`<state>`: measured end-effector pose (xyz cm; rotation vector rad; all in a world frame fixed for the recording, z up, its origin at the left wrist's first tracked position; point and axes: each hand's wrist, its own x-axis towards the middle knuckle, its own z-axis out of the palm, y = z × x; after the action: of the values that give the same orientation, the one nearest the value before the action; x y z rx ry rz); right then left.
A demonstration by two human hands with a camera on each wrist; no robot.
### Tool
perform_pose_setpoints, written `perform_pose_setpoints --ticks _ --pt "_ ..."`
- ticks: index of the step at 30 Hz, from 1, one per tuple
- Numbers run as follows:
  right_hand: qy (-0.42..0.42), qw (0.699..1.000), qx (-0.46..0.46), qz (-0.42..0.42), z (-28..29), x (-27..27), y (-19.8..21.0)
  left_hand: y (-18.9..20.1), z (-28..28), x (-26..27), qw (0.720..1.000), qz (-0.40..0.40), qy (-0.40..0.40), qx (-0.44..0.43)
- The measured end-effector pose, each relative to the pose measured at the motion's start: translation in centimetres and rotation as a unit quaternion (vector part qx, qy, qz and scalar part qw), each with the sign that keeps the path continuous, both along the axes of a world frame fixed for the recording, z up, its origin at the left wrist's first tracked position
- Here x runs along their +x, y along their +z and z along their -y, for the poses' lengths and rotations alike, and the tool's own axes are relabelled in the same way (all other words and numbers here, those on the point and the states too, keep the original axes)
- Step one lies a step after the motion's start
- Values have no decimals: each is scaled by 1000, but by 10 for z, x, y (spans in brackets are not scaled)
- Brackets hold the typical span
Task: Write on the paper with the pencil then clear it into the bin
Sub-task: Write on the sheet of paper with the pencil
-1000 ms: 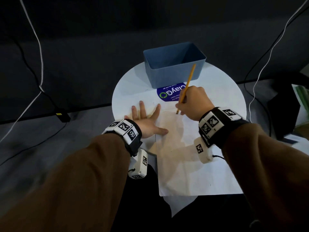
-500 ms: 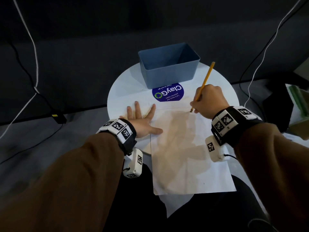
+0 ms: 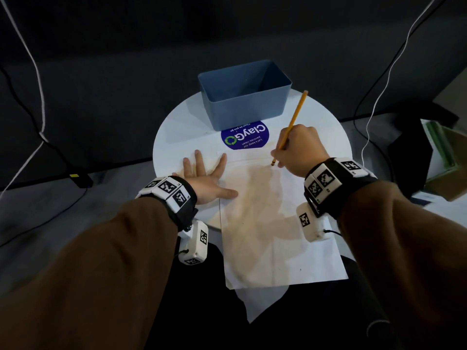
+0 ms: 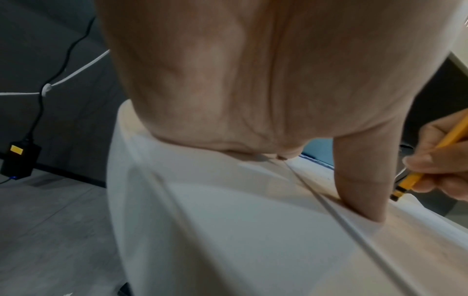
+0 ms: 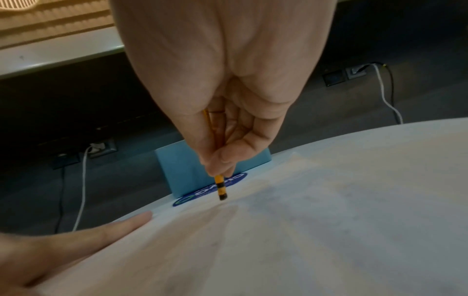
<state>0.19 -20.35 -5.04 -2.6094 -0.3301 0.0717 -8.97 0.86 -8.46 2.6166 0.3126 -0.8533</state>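
A white sheet of paper [image 3: 273, 231] lies on the round white table [image 3: 177, 132], its near edge hanging over the table's front. My left hand [image 3: 204, 178] lies flat with spread fingers on the paper's left edge, thumb [image 4: 364, 188] pressing the sheet. My right hand [image 3: 298, 150] grips a yellow pencil [image 3: 294, 117], whose tip [image 5: 222, 197] meets the paper near its far edge. The blue bin [image 3: 243, 93] stands open and empty at the back of the table, just beyond both hands.
A round blue sticker [image 3: 245, 136] sits on the table in front of the bin. Black and white cables [image 3: 32, 79] run over the grey floor on both sides. A dark box and cardboard items [image 3: 434, 157] stand to the right of the table.
My right hand with the pencil slid to the right along the paper's far edge. The left hand stayed flat on the paper's left side.
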Motion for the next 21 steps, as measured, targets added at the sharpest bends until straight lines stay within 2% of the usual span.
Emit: perform_pose_setpoints --ticks 4,10,16,21 --pt "48 999 -5 -11 -14 -6 -3 3 2 -1 1000 2 1 5" --pt "2 1000 -28 -3 9 0 9 1 1 -1 1000 4 1 -6" --pt "59 998 6 -4 -19 -8 1 4 2 -2 1000 2 2 -1" --pt "25 999 -40 -4 3 -1 4 2 1 -2 1000 3 -1 2"
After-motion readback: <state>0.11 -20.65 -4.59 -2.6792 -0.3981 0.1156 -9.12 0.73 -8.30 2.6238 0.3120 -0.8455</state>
